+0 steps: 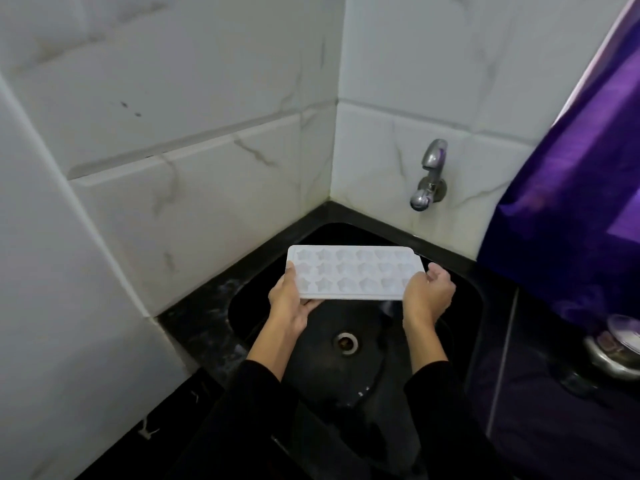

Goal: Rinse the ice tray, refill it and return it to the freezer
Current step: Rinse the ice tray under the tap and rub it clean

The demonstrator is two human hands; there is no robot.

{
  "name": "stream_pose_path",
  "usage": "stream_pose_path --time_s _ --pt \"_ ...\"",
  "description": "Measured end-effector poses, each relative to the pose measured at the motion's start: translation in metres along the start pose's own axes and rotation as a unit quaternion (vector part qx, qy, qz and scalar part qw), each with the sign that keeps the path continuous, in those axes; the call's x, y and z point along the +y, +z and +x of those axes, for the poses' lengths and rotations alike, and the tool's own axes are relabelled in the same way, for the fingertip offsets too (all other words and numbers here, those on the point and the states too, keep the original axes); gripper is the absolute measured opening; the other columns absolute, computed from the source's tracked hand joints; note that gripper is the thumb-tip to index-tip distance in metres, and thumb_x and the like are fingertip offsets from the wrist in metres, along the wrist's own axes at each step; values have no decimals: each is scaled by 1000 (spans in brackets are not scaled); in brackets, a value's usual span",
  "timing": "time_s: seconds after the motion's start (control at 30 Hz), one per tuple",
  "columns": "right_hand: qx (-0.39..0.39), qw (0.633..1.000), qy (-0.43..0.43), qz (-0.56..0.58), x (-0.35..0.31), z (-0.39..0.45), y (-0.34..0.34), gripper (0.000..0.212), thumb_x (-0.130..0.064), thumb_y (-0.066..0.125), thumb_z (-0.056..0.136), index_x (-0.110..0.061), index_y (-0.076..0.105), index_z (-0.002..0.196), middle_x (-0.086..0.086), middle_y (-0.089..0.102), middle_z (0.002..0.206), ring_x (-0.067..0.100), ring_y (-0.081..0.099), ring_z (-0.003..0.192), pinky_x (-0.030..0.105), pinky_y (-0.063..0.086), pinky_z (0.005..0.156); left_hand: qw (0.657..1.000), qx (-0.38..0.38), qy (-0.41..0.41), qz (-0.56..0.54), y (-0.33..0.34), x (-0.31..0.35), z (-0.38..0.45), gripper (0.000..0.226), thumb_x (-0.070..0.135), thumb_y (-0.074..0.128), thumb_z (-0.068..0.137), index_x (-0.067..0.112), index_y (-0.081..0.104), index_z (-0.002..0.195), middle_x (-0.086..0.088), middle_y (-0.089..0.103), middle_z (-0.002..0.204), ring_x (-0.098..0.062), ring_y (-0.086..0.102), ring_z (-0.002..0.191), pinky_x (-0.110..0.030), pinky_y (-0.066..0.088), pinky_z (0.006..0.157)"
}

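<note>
A white ice tray [353, 271] with star-shaped cells is held level over a black sink [460, 306]. My left hand [289, 299] grips its left end, thumb on the top rim and fingers underneath. My right hand [427, 294] grips its right end the same way. A chrome wall tap [427, 181] juts from the tiles above and to the right of the tray; no water runs from it. The sink's drain [345, 342] lies below the tray, between my forearms.
White marble-look tiles [194, 140] form a corner behind the sink. A black counter [197, 320] rims the basin. A purple curtain [581, 174] hangs at the right. A metal lidded vessel [614, 351] stands on the counter at the right edge.
</note>
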State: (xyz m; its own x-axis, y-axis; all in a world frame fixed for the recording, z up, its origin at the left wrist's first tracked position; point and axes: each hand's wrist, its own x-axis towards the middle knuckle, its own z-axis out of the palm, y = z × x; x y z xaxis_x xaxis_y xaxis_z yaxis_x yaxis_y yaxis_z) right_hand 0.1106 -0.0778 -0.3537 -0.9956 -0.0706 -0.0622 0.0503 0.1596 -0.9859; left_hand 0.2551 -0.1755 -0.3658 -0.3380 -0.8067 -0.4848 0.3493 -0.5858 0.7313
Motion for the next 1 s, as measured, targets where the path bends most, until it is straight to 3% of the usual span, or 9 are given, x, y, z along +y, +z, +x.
stream_pose_path --time_s 0.07,0.2,0.27,0.33,0.47,0.57,0.67,0.83,1.0 --pt "21 988 -81 -128 -2 17 -1 49 -12 54 87 -9 48 135 11 38 144 29 40 130 41 29 109 1000 -3 -8 -1 20 -10 9 35 35 45 98 11 53 123 -12 66 108 -29 63 99 -48 52 76" --pt "52 914 -231 -329 -9 53 6 55 -25 62 83 -5 46 132 17 35 147 33 24 141 47 8 116 1000 0 -12 -20 55 -24 27 32 34 44 99 12 53 120 -10 66 103 -27 64 94 -49 52 76" --pt "37 899 -261 -350 -20 72 11 55 -27 61 84 -4 46 132 18 36 147 33 26 140 47 13 115 1000 3 -1 -1 69 -28 35 26 34 45 99 14 54 113 -8 67 98 -25 64 89 -47 53 73" --pt "-14 919 -260 -296 -33 89 19 53 -26 58 87 -3 44 133 16 38 144 31 35 133 43 29 110 1000 2 3 15 81 -32 42 23 34 46 98 15 55 108 -8 67 97 -23 64 87 -45 53 70" --pt "-137 981 -78 -109 -54 120 42 55 -31 59 90 -3 42 134 10 47 132 27 48 118 34 39 96 1000 -1 -7 14 99 -41 52 30 34 44 99 13 55 117 -11 66 106 -28 63 98 -46 53 70" --pt "-175 983 49 -2 -62 141 58 46 -35 61 90 -7 48 124 1 51 105 20 49 95 31 41 81 1000 -2 -14 10 108 -47 57 29 34 44 99 13 55 116 -12 66 106 -28 64 97 -44 54 65" --pt "-206 973 93 46 -62 158 77 47 -33 61 89 -5 47 124 1 50 96 16 48 82 30 42 75 1000 -2 -21 10 114 -52 59 29 35 45 98 14 56 115 -11 67 103 -26 65 92 -42 54 61" --pt "-222 938 187 191 -61 174 92 51 -29 57 94 -7 39 137 9 48 132 28 46 126 42 40 108 1000 3 -24 2 118 -54 63 30 36 45 98 14 56 116 -11 67 102 -25 65 89 -42 54 61" --pt "-207 895 254 304 -60 190 89 51 -18 62 92 -1 41 135 19 50 133 32 57 112 41 51 97 1000 -1 -21 5 126 -57 65 33 38 45 98 14 56 118 -11 67 106 -26 65 92 -41 55 62"
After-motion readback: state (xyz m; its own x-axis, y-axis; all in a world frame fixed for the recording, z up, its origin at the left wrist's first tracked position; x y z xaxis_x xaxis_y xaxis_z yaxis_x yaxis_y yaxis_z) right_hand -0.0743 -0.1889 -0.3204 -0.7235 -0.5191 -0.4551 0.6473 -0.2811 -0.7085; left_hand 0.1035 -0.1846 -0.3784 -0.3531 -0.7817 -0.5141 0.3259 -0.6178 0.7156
